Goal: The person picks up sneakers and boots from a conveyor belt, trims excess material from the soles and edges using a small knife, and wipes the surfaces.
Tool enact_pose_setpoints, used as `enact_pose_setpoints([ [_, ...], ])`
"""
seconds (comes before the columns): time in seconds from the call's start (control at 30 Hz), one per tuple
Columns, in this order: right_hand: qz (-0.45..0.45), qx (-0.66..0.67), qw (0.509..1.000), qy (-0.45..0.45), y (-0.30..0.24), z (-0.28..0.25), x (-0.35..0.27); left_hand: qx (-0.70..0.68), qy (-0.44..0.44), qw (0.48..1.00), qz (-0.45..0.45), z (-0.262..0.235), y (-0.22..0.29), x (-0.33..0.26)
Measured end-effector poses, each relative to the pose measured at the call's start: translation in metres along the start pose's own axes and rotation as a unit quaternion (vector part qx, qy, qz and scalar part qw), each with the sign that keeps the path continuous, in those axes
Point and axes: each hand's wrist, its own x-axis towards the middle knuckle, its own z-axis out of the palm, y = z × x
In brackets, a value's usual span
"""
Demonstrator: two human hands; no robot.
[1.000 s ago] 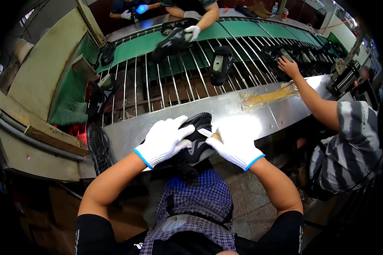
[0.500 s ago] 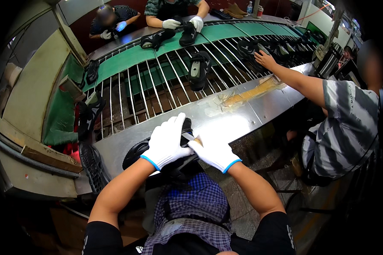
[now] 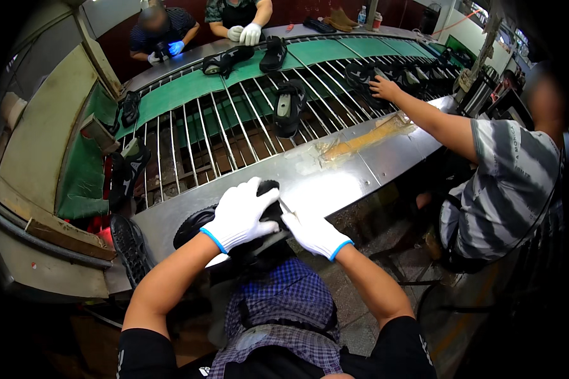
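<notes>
At one o'clock, the white-gloved right hand (image 3: 311, 233) pinches a thin, pale tool (image 3: 284, 206). At eleven, the white-gloved left hand (image 3: 244, 211) curls over a black, rounded shoe (image 3: 273, 212), at twelve by a shiny metal ledge (image 3: 325, 184). Tool work seems under way; the next move likely needs steady holding.

A shoe factory: black shoes (image 3: 290, 108) lie along a conveyor (image 3: 177, 103) beside gloved workers (image 3: 239, 15)

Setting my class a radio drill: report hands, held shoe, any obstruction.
White-gloved left hand holding black shoe. White-gloved right hand gripping slim pale tool, close to shoe. No obstruction visible between.
</notes>
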Motion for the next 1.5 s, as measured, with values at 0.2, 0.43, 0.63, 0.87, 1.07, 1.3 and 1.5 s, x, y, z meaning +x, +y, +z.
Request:
enact_pose_setpoints([
  [0.2,-0.020,-0.101,0.993,-0.064,0.013,-0.040,-0.004,-0.043,-0.036,0.996,0.066,-0.017,-0.006,-0.024],
  [0.43,-0.001,-0.341,0.931,0.128,0.009,-0.064,0.002,-0.111,0.108,0.975,0.157,0.018,0.050,-0.123],
  [0.63,-0.181,-0.048,0.978,0.090,-0.014,-0.007,0.055,-0.083,0.274,0.956,0.063,0.059,0.074,-0.165],
  [0.87,-0.051,0.005,0.998,0.028,-0.043,0.060,-0.001,0.100,0.355,0.929,0.020,0.069,0.033,-0.169],
  [1.07,-0.215,0.141,0.954,0.156,-0.091,0.022,-0.009,-0.085,0.328,0.941,-0.010,-0.043,0.019,-0.146],
  [1.3,-0.336,0.213,0.899,0.182,-0.131,0.029,0.019,-0.274,0.382,0.878,-0.086,-0.065,0.000,-0.140],
  [1.5,-0.243,0.238,0.931,0.133,-0.135,-0.003,-0.019,-0.219,0.369,0.903,-0.024,-0.069,0.027,-0.128],
])
